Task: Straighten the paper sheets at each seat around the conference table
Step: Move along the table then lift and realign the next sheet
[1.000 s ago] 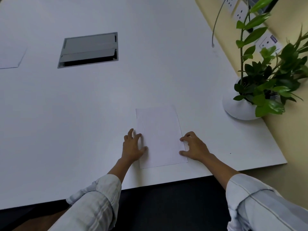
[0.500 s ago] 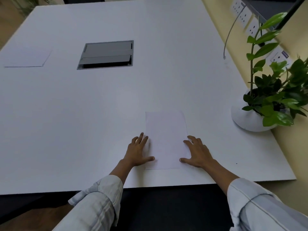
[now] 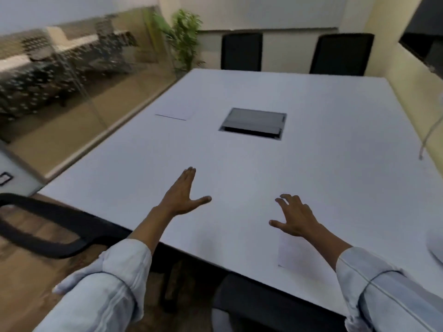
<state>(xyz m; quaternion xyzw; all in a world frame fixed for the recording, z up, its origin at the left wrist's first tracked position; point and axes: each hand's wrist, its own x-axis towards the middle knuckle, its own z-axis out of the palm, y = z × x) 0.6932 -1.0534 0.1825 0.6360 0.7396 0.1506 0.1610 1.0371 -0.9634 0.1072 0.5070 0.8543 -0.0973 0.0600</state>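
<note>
A white paper sheet (image 3: 297,254) lies near the front edge of the white conference table (image 3: 239,176), partly hidden under my right forearm. My right hand (image 3: 293,216) hovers just past its far end, fingers spread and holding nothing. My left hand (image 3: 183,195) is stretched out flat above the bare table, well left of the sheet, with straight fingers and the thumb out. A second white sheet (image 3: 173,113) lies at the table's far left edge.
A grey cable hatch (image 3: 253,123) is set in the middle of the table. Two black chairs (image 3: 242,51) stand at the far side, and a black chair armrest (image 3: 43,226) is at my left. A glass wall runs along the left. A white cable (image 3: 429,137) hangs at the right.
Both hands have lifted off the near sheet and moved forward. The view has swung up and to the left, and the potted plant has dropped out of sight.
</note>
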